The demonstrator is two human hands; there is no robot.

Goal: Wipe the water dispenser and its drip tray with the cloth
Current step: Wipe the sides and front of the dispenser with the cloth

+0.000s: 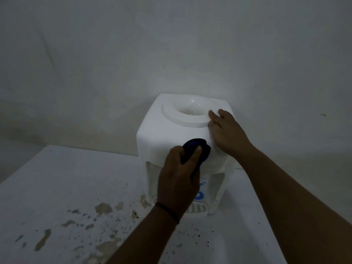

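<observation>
Cloth [198, 150], dark blue and bunched, is gripped in the left hand [178, 180], fingers [196, 155] curled tight around it, pressed to the front upper edge of the water dispenser [163, 136] on the stained surface [62, 187]. Below, nearer, lies the drip tray [198, 208]. Farther, the right hand [227, 132] rests flat, fingers spread, steadying the top.

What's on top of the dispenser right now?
On the dispenser: the right hand lies flat beside the empty bottle well. The left hand presses the cloth on its front top edge. No bottle; the surface under both is hidden.
</observation>
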